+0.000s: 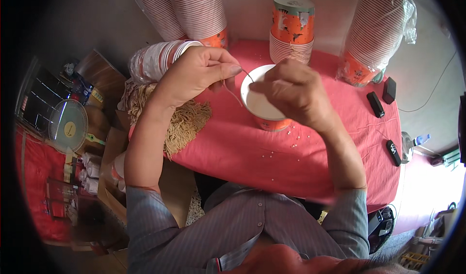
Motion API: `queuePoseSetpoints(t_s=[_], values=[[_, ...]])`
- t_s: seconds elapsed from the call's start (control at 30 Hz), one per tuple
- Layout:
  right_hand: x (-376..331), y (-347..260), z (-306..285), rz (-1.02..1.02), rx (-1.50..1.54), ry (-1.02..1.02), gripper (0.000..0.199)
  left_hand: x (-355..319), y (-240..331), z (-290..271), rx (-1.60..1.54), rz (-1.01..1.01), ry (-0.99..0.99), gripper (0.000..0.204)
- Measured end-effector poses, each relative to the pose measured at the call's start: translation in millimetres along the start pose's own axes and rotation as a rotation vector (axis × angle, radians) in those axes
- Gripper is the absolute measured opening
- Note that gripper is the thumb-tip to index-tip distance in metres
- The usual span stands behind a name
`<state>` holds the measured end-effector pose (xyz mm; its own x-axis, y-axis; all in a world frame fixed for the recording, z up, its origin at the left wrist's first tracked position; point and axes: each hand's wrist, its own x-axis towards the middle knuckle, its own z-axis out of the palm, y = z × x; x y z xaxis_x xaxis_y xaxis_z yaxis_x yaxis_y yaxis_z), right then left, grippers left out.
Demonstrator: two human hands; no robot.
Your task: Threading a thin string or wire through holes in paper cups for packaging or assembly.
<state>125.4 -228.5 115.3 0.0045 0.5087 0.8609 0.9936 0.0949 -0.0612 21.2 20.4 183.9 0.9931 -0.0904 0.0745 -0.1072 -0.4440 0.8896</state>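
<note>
Over a paper cup (273,125), orange outside and white inside, I hold a thin brown string (234,94) between both hands. My left hand (206,72) pinches it between thumb and fingertips, with a loose end dangling beside the cup. At the cup's rim, the fingers of my right hand (296,92) are closed on the other part of the string; their tips are partly hidden and slightly blurred. Pale contents fill part of the cup, too indistinct to name. Small white beads (294,145) lie scattered on the red cloth in front of it. A heap of tan strings (187,128) rests by my left forearm.
Stacked paper cups (196,12) stand at the back left, more cups (292,26) behind the working cup, and a wrapped stack (374,31) at the back right. Small black devices (375,104) lie along the right edge of the red tablecloth (228,150). A cardboard box (114,177) is lower left.
</note>
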Motion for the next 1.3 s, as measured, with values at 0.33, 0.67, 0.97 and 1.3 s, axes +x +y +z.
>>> queuePoseSetpoints(t_s=[0.33, 0.67, 0.97, 1.3], values=[[-3, -13, 10, -0.167, -0.309, -0.136, 0.042, 13, 18, 17, -0.126, 0.073, -0.086, 0.018], [-3, -14, 2, 0.006, 0.025, -0.020, 0.036, 30, 0, 25, -0.156, 0.118, 0.006, 0.023], [-7, 6, -3, 0.456, -0.033, -0.019, 0.012, 2, -92, 53, 0.393, 0.078, 0.420, 0.024], [-29, 14, 38, 0.733, -0.142, -0.461, 0.018, -20, -109, 108, 0.076, -0.120, 0.449, 0.026]])
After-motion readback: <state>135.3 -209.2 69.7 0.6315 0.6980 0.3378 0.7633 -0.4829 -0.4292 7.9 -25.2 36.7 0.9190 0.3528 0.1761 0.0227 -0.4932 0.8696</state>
